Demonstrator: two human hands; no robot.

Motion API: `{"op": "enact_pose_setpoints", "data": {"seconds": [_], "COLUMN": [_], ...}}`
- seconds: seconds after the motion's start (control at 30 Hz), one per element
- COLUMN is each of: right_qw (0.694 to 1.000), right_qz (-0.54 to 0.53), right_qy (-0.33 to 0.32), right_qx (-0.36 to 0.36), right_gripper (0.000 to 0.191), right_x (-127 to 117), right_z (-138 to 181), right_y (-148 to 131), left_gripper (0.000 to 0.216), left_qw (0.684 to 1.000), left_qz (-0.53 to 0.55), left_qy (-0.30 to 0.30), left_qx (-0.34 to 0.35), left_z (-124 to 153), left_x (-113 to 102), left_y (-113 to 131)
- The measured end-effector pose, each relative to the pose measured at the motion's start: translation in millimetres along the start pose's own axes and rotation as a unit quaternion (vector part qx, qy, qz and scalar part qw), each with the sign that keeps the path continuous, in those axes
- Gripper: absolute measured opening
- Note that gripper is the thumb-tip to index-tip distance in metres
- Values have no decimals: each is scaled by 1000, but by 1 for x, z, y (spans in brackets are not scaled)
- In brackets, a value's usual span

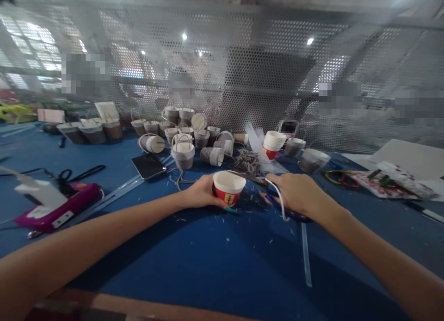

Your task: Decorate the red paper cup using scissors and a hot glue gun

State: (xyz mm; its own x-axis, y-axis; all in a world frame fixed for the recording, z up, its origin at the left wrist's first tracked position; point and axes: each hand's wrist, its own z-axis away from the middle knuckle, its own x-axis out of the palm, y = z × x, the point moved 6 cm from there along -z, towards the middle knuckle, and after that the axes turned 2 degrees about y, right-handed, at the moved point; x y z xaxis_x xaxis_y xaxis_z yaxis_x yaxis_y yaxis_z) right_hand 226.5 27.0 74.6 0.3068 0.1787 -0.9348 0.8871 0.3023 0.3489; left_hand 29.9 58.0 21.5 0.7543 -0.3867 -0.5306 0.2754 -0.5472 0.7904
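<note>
My left hand point(203, 191) is wrapped round a red and white paper cup point(229, 196), which stands upright just above the blue table. My right hand point(296, 194) grips blue-handled scissors point(274, 200), and their dark blades point left toward the cup's rim. Whether the blades touch the paper, I cannot tell. A narrow white strip point(281, 201) curls down over the right fingers. Small white scraps lie on the tabletop beneath both hands. Behind them sits a tangle of grey cord point(248, 161).
Several cord-handled cups point(183, 153) crowd the back. A stack of paper cups point(273, 143) stands behind my right hand. Left are a phone point(149, 166) and a purple power strip point(74, 204); a clear strip point(305, 254) lies front right. Mesh panels point(208, 71) rise behind.
</note>
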Motion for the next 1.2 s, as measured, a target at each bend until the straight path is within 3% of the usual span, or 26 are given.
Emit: {"op": "enact_pose_setpoints", "data": {"seconds": [0.13,0.37,0.57,1.0,1.2], "right_qw": [999,999,999,999,998], "right_qz": [-10,-31,-31,-35,-54], "right_qy": [-31,-31,-12,-17,22], "right_qx": [18,21,4,14,11], "right_gripper": [49,50,47,51,43], "right_x": [0,-3,-2,-2,-1], "right_z": [1,6,5,3,3], "right_y": [3,1,-2,-5,1], "left_gripper": [79,82,85,68,72], "left_qw": [1000,992,995,994,995], "left_qz": [18,121,78,95,92], "left_qy": [-8,-24,53,-52,-40], "left_qx": [6,-17,-43,-13,-2], "left_z": [0,3,2,-3,-2], "left_x": [-1,6,9,9,9], "left_y": [-5,-3,2,0,1]}}
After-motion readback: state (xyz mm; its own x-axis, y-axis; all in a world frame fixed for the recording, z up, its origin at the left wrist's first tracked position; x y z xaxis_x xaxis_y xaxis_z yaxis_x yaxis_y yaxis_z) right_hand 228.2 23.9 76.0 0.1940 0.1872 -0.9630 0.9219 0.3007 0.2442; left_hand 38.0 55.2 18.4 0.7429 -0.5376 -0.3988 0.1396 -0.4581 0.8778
